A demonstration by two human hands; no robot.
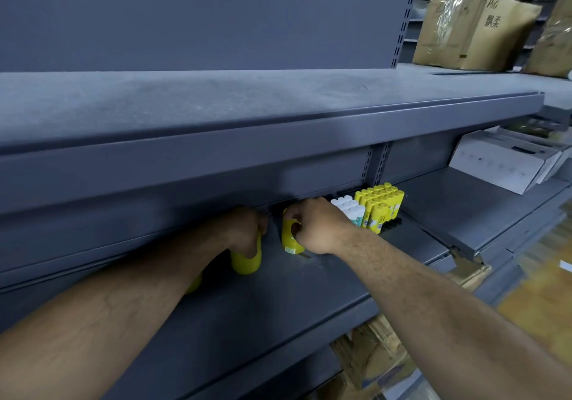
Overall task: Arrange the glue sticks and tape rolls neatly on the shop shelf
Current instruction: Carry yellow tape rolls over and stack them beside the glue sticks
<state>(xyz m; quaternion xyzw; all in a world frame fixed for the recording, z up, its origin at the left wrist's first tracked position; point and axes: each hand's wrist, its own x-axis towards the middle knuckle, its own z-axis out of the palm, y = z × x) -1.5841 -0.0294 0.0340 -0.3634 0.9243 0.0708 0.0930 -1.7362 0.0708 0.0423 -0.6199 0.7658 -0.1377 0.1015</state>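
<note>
On shelf [309,291], left hand [244,229] grips yellow glue stick [247,263], right hand [318,229] grips second glue stick [289,241], stocked rows [376,206] right of its fingers [305,209].

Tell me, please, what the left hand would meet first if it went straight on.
Likely the yellow glue stick held by the right hand, just ahead of the left hand; depth is unclear.

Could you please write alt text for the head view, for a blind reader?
The left hand and right hand each grip a yellow glue stick on a grey shelf, beside upright rows of white sticks and yellow sticks.
</note>
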